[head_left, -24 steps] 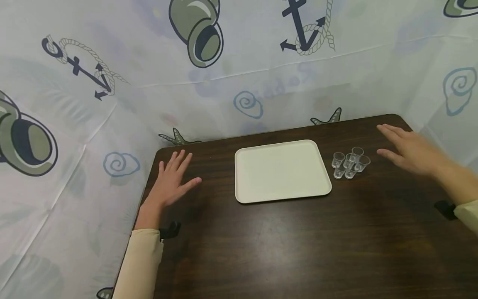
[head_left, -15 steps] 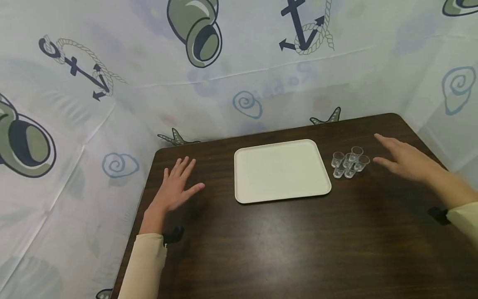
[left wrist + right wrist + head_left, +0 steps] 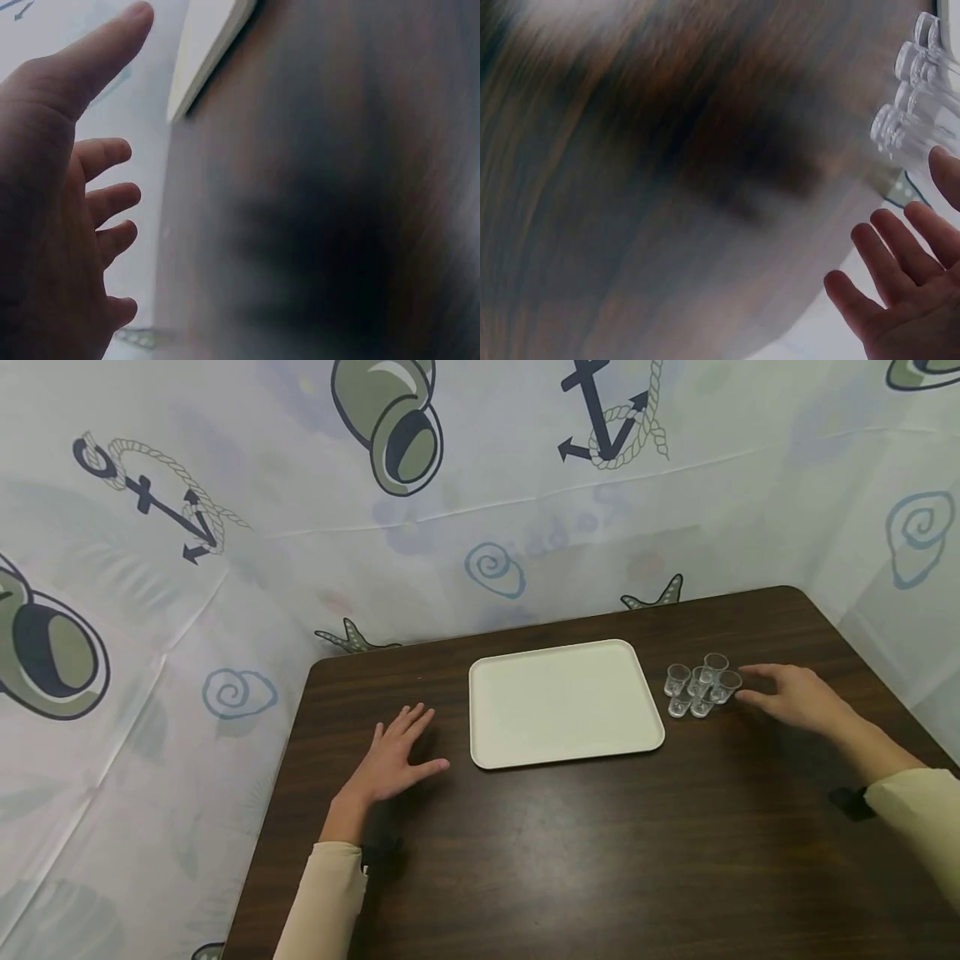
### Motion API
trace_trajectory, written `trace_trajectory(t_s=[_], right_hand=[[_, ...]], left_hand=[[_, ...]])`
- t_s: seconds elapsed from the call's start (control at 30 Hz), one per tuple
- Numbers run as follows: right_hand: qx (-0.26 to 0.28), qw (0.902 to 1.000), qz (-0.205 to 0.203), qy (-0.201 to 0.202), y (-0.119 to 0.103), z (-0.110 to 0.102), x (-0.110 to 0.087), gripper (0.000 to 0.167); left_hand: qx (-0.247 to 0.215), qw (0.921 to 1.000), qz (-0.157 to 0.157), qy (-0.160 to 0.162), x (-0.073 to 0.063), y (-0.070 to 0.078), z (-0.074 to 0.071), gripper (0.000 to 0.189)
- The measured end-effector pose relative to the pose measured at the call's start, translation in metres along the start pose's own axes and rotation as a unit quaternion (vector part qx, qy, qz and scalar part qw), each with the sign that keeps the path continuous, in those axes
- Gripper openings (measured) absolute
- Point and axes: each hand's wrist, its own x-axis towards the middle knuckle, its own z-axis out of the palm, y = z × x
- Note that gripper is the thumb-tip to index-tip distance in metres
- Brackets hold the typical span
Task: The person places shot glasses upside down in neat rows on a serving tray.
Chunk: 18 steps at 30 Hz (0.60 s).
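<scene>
Several small clear shot glasses [image 3: 701, 687] stand in a tight cluster right of a cream rectangular tray [image 3: 562, 706]. My right hand [image 3: 798, 697] is just to the right of the glasses, thumb and fingers spread apart and nothing between them. In the right wrist view the glasses [image 3: 907, 135] appear close to the thumb; whether a fingertip touches one I cannot tell. Left of the tray, my left hand [image 3: 390, 764] hovers over the table with its fingers spread and holds nothing. The left wrist view shows those loose fingers [image 3: 112, 202] beside a corner of the tray [image 3: 206, 56].
A dark wood-grain table [image 3: 570, 852] lies under everything. Behind it and along both sides hangs a pale cloth [image 3: 450, 460] printed with anchors and shells, close to the table's edges.
My right hand has moved left and toward me, coming up beside the shot glasses. The left hand has shifted right and nearer, closer to the tray. Tray and glasses stay in place.
</scene>
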Motion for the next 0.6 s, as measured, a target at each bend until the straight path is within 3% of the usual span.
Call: trace_trajectory(t_s=[0.2, 0.43, 0.6], right_hand=[[0.043, 0.9984, 0.036, -0.009, 0.002, 0.009, 0.005, 0.068], [0.106, 0.9930, 0.038, 0.035, 0.008, 0.019, 0.009, 0.064], [0.135, 0.9890, 0.047, 0.038, 0.007, 0.021, 0.009, 0.065]], left_hand=[[-0.030, 0.9994, 0.010, -0.011, 0.006, 0.013, 0.023, 0.095], [-0.037, 0.9992, -0.004, 0.014, 0.019, 0.027, 0.044, 0.097], [-0.044, 0.9986, -0.009, 0.027, 0.024, 0.029, 0.054, 0.097]])
